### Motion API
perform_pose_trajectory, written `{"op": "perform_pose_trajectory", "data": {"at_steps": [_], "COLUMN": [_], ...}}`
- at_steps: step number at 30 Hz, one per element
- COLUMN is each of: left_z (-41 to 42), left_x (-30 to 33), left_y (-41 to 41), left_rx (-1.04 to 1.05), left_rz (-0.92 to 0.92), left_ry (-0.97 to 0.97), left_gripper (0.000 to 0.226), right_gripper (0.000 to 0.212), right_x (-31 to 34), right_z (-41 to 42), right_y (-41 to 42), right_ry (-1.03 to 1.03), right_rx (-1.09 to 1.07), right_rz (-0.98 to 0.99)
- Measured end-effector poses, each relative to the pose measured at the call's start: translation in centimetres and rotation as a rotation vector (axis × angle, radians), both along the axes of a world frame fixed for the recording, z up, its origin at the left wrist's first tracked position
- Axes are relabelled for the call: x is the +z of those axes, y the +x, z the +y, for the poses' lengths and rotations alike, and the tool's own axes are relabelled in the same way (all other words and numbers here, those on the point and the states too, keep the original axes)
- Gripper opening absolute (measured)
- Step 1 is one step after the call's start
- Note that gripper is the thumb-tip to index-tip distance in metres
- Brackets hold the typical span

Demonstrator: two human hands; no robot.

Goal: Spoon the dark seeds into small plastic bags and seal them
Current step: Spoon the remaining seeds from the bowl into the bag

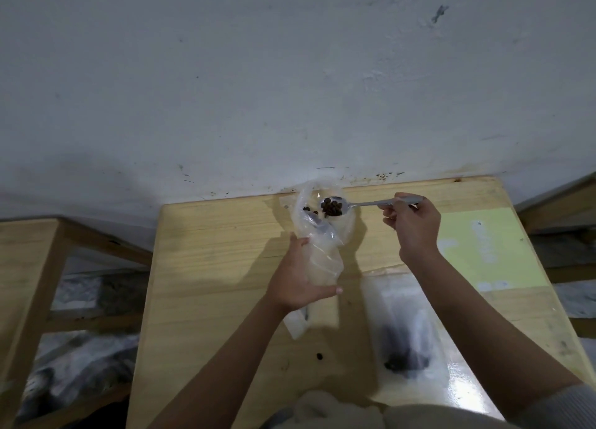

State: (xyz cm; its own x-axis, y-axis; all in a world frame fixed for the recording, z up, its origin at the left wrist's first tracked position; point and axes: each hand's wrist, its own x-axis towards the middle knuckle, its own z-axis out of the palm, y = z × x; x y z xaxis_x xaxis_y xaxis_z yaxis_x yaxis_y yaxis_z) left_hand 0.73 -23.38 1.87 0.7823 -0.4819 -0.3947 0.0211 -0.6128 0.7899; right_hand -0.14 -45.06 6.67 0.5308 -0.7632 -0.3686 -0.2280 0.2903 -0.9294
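Near the middle of the frame, the left hand (298, 278) is wrapped around a small clear bag (317, 235). The fingers curl round the lower part of the bag, with the thumb lying across the front. I think it holds the bag low so the top stays wide open, like a little cup.

Just to the right of the bag's mouth, the right hand (414, 225) pinches the handle of a metal spoon (371, 203) between thumb and fingers. The spoon lies flat, so the dark seeds (332, 208) in its bowl do not roll off. The bowl sits right at the mouth of the bag, ready to tip. A few seeds already sit inside the bag.

In the lower right of the frame a bigger clear bag (406, 338) lies flat on the wooden table (209, 267), with a dark heap inside. It is blurry, but it is likely the seed supply, kept close for scooping. One loose seed (319, 356) lies on the table below the left hand.
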Motion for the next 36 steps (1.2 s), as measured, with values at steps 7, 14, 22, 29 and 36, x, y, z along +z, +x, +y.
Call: {"op": "perform_pose_trajectory", "data": {"at_steps": [7, 14, 22, 29, 36], "left_z": [-0.3, -0.7, -0.1, -0.3, -1.8], "left_x": [0.8, 0.8, 0.2, 0.0, 0.0], "left_y": [-0.8, -0.2, -0.2, 3.0, 3.8], "left_rx": [0.159, 0.168, 0.025, 0.023, 0.040], "left_rz": [-0.208, -0.316, -0.093, 0.039, 0.203], "left_ry": [0.069, 0.161, 0.071, -0.053, -0.128], "left_gripper": [0.121, 0.114, 0.111, 0.106, 0.087], "right_gripper": [0.021, 0.014, 0.023, 0.011, 0.010], "right_x": [1.9, 3.0, -1.1, -4.8, -7.1], "right_z": [2.3, 3.3, 1.0, 3.0, 5.1], "right_y": [-3.3, -3.5, 1.3, 2.0, 1.3], "right_ry": [-0.275, -0.621, -0.493, -0.471, -0.177], "right_rx": [0.229, 0.489, 0.253, 0.111, -0.076], "right_rz": [-0.098, -0.294, -0.104, -0.007, 0.204]}}
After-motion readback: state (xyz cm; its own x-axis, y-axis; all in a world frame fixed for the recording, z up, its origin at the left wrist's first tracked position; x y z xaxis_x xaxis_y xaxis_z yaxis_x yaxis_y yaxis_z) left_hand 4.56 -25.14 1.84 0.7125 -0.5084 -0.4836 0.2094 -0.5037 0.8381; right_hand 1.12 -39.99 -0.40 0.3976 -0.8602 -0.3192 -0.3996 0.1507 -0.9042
